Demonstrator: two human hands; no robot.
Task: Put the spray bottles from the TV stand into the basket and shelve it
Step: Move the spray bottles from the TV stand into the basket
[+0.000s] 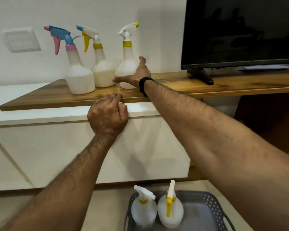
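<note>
The long wooden-topped TV stand runs across the view, a black flat television on its right part and three spray bottles grouped at its left. On the floor below sits the dark grey perforated plastic basket, already holding two translucent bottles with yellow collars upright side by side, with bare room to their right.

On the stand, from left: a translucent bottle with a blue and pink trigger head, a cloudy bottle with a yellow trigger and blue nozzle, and a translucent bottle with a white trigger and yellow nozzle tip.

The right hand (a black band at the wrist) is spread open against that last bottle's lower body, thumb low in front, fingers reaching round its far side — not yet closed on it. The left hand is curled shut into a loose fist, empty, resting at the stand's front edge.

To do this well, I'd close on the wide body below the shoulder — the neighbouring bottle stands just beside — lift straight up, then lower it upright into the basket's open side.
</note>
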